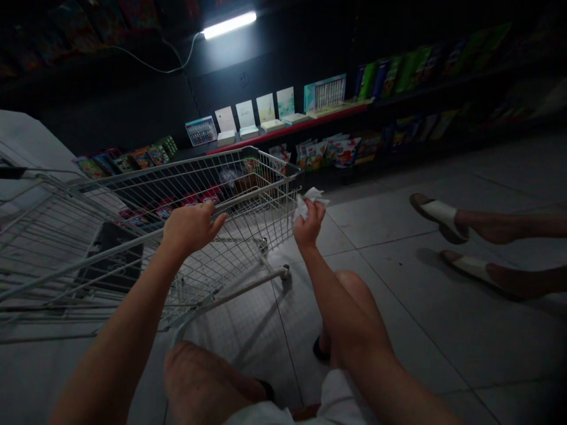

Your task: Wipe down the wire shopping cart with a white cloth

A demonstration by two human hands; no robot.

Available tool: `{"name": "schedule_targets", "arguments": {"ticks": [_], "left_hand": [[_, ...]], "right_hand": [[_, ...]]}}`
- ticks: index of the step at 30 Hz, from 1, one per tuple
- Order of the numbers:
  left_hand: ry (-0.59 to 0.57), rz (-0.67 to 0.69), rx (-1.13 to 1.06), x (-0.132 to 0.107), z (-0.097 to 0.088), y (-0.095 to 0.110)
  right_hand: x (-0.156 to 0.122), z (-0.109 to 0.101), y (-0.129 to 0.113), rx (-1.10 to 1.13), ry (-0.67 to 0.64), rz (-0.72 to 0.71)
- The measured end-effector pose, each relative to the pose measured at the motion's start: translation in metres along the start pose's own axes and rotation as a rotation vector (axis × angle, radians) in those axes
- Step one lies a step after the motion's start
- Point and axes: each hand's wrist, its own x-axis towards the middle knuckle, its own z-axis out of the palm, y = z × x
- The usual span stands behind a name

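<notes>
Right hand (pixel 310 224): fingers closed on a crumpled white tissue (pixel 312 200), held just beside the front corner of the cart. Left hand (pixel 190 229): curled over the side rail (pixel 230 200); cannot tell whether gripping or only resting. Wire shopping cart (pixel 177 162): long axis runs from lower left to upper right, front end pointing toward the shelves. Caster (pixel 284 271) on tile floor (pixel 398 348). Off to the right, another person's feet in white slides (pixel 440 217). Beyond, low shelves (pixel 283 127) of cards and books, under a strip light (pixel 229 25).
</notes>
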Motion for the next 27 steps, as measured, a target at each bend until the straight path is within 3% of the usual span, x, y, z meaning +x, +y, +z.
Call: {"name": "schedule_targets", "arguments": {"ticks": [5, 10, 13, 16, 20, 22, 24, 27], "left_hand": [[-0.019, -0.018, 0.021, -0.004, -0.003, 0.001], [-0.017, -0.03, 0.05, -0.005, -0.004, 0.001], [-0.022, -0.029, 0.053, -0.007, -0.003, 0.0], [-0.021, -0.027, 0.056, -0.01, -0.002, -0.002], [-0.021, -0.05, 0.072, -0.014, -0.001, -0.005], [-0.016, -0.055, 0.069, -0.014, 0.0, -0.005], [-0.01, -0.056, 0.067, -0.014, 0.0, -0.005], [-0.011, -0.048, 0.067, -0.013, -0.001, -0.003]], "right_hand": [[-0.01, 0.016, -0.013, -0.049, -0.172, 0.106], [-0.069, 0.025, -0.056, -0.041, -0.234, 0.059], [-0.1, 0.019, -0.066, 0.043, -0.338, -0.048], [-0.095, 0.008, -0.047, 0.132, -0.316, -0.105], [-0.049, 0.005, -0.005, 0.064, -0.047, 0.045], [-0.038, 0.013, 0.007, 0.014, -0.042, 0.104], [-0.048, 0.023, 0.01, -0.042, -0.123, 0.133], [-0.087, 0.03, 0.007, -0.121, -0.234, 0.215]]}}
